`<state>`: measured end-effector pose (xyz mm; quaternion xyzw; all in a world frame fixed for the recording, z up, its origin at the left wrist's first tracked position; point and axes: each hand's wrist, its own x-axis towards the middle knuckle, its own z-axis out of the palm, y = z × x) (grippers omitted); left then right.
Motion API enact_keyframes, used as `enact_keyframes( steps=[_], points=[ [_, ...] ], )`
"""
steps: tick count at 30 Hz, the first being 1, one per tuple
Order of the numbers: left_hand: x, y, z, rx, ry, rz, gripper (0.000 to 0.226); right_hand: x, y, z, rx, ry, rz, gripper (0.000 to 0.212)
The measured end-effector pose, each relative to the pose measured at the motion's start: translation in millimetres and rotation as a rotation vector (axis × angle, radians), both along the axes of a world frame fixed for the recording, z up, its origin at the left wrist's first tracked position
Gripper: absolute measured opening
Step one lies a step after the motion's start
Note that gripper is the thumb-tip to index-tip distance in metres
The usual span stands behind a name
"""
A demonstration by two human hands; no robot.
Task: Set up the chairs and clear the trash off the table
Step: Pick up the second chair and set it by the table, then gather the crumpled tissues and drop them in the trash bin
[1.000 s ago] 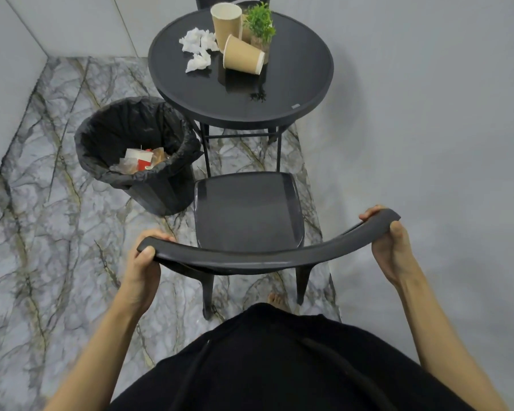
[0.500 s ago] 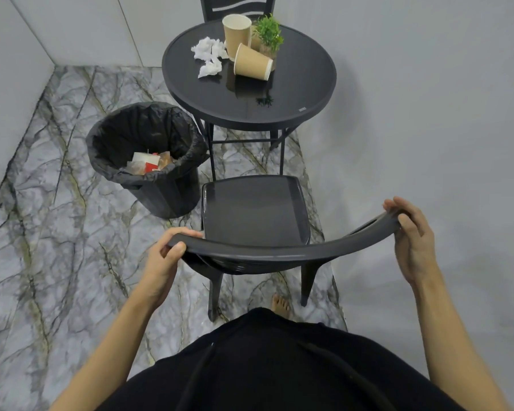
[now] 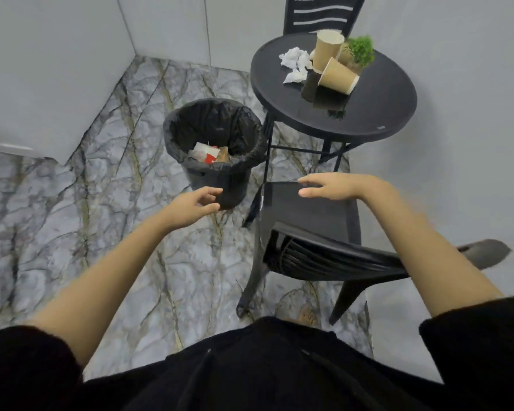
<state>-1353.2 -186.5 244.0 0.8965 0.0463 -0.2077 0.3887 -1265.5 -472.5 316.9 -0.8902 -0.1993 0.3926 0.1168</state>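
A black plastic chair [image 3: 309,212] stands in front of me, its seat towards the round black table [image 3: 377,105]. On the table lie crumpled white tissues [image 3: 294,62], an upright paper cup [image 3: 327,48] and a second paper cup [image 3: 337,76] on its side. My left hand [image 3: 195,206] hovers open over the floor, just in front of the bin. My right hand [image 3: 331,186] reaches open above the far edge of the chair seat. Neither hand holds anything.
A black bin [image 3: 215,143] with a liner and some trash stands left of the table. A small green potted plant [image 3: 358,51] sits on the table. A second black chair [image 3: 321,13] stands behind the table. Grey walls close in on the right and left.
Both hands have let go of the chair's backrest and moved forward past it. The view has swung left, so the table and chair now sit on the right.
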Motion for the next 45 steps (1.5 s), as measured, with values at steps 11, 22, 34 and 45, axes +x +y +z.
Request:
enact_keyframes(
  steps=[11,22,34,45],
  points=[
    [26.8,140.1,-31.1,0.401,0.210,0.022,0.059,54.7,199.6,-76.4,-0.171,0.036,0.257,0.073],
    [139.6,311.4,-24.2,0.452,0.218,0.136,0.063,170.2,399.3,-84.1,-0.063,-0.002,0.251,0.070],
    [322.6,461.9,-35.8,0.396,0.237,0.079,0.063,330.4,561.3,-100.0,0.024,0.022,0.144,0.070],
    [568.5,564.4,-30.0,0.450,0.152,-0.196,0.059,509.3,644.4,-108.5,0.100,0.029,-0.197,0.063]
  ],
)
